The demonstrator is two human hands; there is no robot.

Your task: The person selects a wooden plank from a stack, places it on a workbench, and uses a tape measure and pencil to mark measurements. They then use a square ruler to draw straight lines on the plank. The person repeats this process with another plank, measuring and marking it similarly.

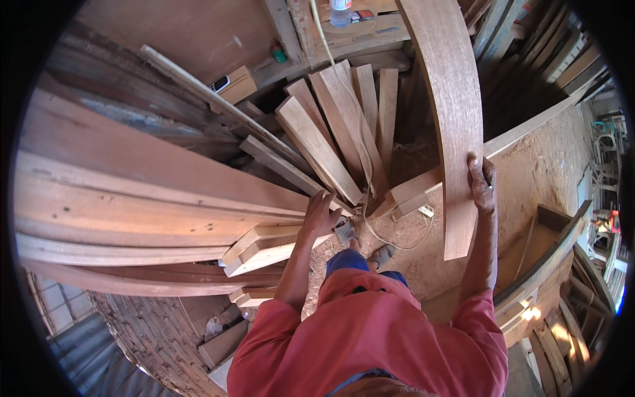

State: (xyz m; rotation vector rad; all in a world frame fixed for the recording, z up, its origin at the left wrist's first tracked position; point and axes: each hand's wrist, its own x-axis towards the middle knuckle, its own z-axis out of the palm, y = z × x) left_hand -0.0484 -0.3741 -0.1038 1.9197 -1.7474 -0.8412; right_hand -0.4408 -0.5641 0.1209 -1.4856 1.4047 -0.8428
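Observation:
My right hand (481, 185) grips the right edge of a long reddish-brown plank (450, 112) that stands nearly upright and runs up out of the top of the view. My left hand (321, 213) reaches down with fingers spread and rests on the end of a pale short board (268, 248) lying on a stack of boards. My feet in grey shoes (345, 231) stand on sawdust-covered ground below.
Long planks (132, 192) are stacked at the left. Several shorter boards (344, 126) lean fanned out ahead, with a pale cord (370, 218) trailing over them to the ground. A wooden box frame (549, 245) sits at the right. A shelf (350, 30) with a bottle is at the top.

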